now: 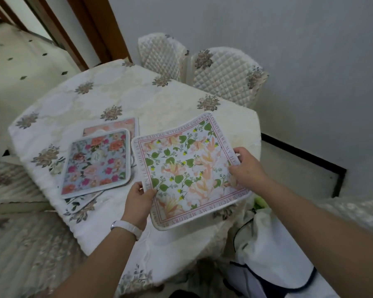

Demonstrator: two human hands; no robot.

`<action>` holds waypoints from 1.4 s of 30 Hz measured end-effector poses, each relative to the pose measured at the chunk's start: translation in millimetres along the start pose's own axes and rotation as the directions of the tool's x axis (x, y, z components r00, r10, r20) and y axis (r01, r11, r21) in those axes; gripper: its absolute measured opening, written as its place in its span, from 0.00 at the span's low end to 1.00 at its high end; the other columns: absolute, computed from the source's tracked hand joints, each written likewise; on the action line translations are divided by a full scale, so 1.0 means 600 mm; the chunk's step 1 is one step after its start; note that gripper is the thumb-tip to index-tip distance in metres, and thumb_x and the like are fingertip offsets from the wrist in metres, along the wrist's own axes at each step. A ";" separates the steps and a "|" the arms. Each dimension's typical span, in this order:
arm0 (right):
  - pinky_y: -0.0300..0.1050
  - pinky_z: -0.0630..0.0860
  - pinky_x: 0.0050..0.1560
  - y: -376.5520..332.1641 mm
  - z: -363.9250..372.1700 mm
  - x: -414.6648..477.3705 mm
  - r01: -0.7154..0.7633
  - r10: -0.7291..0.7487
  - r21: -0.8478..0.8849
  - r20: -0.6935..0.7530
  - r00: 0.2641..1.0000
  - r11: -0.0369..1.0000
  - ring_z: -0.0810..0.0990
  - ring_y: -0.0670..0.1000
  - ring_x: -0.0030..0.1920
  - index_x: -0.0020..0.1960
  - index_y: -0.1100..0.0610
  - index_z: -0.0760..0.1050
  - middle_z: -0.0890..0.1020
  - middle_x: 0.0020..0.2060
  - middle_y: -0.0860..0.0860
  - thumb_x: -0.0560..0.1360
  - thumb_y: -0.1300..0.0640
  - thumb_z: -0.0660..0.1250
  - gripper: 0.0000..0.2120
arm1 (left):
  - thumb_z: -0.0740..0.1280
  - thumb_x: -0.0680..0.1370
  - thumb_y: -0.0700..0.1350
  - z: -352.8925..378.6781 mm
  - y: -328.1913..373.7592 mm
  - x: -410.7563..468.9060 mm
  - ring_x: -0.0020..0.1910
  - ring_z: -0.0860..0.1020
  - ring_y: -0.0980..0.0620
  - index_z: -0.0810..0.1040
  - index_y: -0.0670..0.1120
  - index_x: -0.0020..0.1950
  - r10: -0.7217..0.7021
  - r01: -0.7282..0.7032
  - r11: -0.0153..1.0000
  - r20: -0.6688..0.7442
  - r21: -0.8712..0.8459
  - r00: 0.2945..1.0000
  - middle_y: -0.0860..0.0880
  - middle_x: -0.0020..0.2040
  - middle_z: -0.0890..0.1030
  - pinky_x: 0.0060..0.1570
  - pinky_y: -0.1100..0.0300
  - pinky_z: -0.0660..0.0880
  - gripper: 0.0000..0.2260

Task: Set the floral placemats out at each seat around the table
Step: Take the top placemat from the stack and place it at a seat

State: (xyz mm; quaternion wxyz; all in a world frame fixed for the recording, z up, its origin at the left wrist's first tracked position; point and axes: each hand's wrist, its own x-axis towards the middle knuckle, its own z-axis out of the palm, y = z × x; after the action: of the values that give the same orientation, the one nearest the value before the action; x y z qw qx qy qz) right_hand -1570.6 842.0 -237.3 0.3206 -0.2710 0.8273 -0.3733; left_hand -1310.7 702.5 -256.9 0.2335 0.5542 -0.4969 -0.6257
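A white placemat [187, 168] with green leaves, peach flowers and a pink lettered border is held just above the table's near right part. My left hand [139, 201] grips its near left edge and my right hand [248, 166] grips its right edge. To its left lies a small stack: a blue placemat [97, 164] with pink and orange roses on top, a pink placemat [114, 126] showing behind it, and a white one [78, 206] sticking out underneath.
The table [91, 104] wears a cream cloth with embroidered flowers. Two quilted chairs [222, 74] stand at its far side against the grey wall. A white bag [274, 244] with dark trim sits at lower right. A covered seat [15, 186] is at left.
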 end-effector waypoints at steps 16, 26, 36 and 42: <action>0.48 0.78 0.36 0.115 0.047 0.158 -0.048 0.066 -0.395 0.032 0.997 0.918 0.76 0.49 0.34 0.63 0.53 0.67 0.76 0.38 0.48 0.76 0.62 0.60 0.17 | 0.65 0.78 0.39 0.091 -0.154 0.043 0.52 0.81 0.42 0.73 0.49 0.53 -0.280 0.278 0.958 0.026 0.072 0.960 0.47 0.54 0.81 0.50 0.41 0.79 0.07; 0.48 0.72 0.42 0.153 0.057 0.178 -0.034 0.021 -0.538 -0.031 0.999 0.842 0.76 0.58 0.52 0.66 0.57 0.69 0.76 0.55 0.56 0.75 0.57 0.64 0.21 | 0.65 0.78 0.40 0.078 -0.163 0.029 0.40 0.83 0.48 0.77 0.45 0.52 -0.324 0.271 0.901 0.108 0.340 0.940 0.47 0.48 0.84 0.29 0.63 0.74 0.04; 0.51 0.71 0.60 0.201 0.024 0.128 0.031 -0.005 -0.466 0.055 0.998 0.884 0.73 0.60 0.61 0.68 0.60 0.71 0.74 0.63 0.58 0.73 0.61 0.67 0.23 | 0.68 0.77 0.47 0.068 -0.177 -0.002 0.30 0.81 0.48 0.78 0.40 0.47 -0.407 0.363 0.851 0.038 0.378 0.913 0.44 0.41 0.85 0.28 0.58 0.72 0.10; 0.49 0.71 0.59 0.201 0.026 0.127 0.028 -0.024 -0.431 0.015 1.000 0.902 0.74 0.59 0.60 0.65 0.60 0.73 0.75 0.62 0.58 0.77 0.60 0.64 0.17 | 0.67 0.78 0.45 0.091 -0.187 -0.002 0.26 0.79 0.53 0.80 0.37 0.45 -0.363 0.330 0.822 -0.020 0.463 0.932 0.46 0.35 0.84 0.31 0.59 0.73 0.11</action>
State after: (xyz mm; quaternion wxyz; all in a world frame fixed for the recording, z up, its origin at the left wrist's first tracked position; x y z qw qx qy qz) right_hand -1633.9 852.0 -365.7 0.2513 -0.3480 0.8842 -0.1842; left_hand -1332.0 768.0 -361.3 -0.0390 0.6524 -0.5291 -0.5412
